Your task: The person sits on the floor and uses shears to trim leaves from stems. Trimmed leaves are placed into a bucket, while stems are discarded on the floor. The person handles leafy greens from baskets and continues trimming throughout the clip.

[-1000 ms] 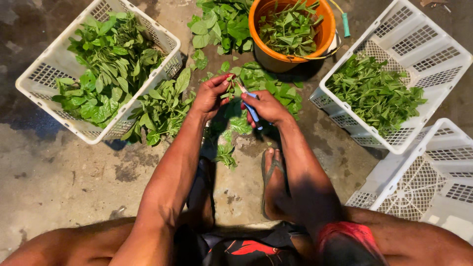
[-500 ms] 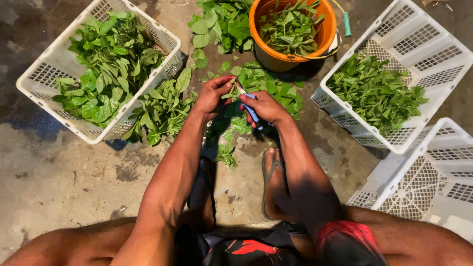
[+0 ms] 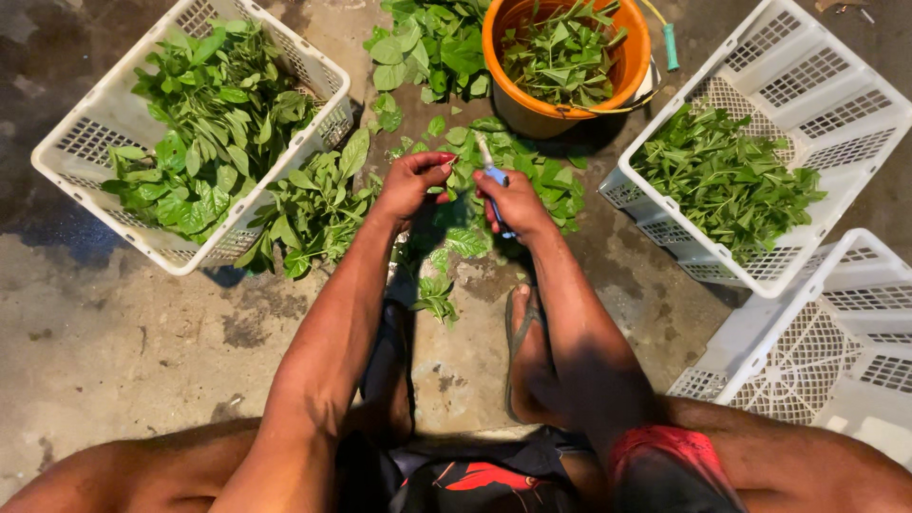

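Note:
My left hand (image 3: 415,180) pinches a leafy green stem (image 3: 452,169) over the concrete floor. Just to its right, my right hand (image 3: 514,201) grips a small blue-handled knife (image 3: 491,173), blade pointing up toward the stem. Both hands hover over a loose pile of green leaves (image 3: 518,166) lying on the ground in front of my feet. The cut point between blade and stem is too small to make out.
An orange bucket (image 3: 532,109) with cut greens stands ahead. A white crate (image 3: 114,119) full of leafy stems lies at left, another white crate (image 3: 788,76) with greens at right, a third crate (image 3: 817,351) at lower right. More leaves (image 3: 313,214) spill beside the left crate.
The two hands have shifted slightly, and the knife blade now points more upright against the stem. Everything else is as before.

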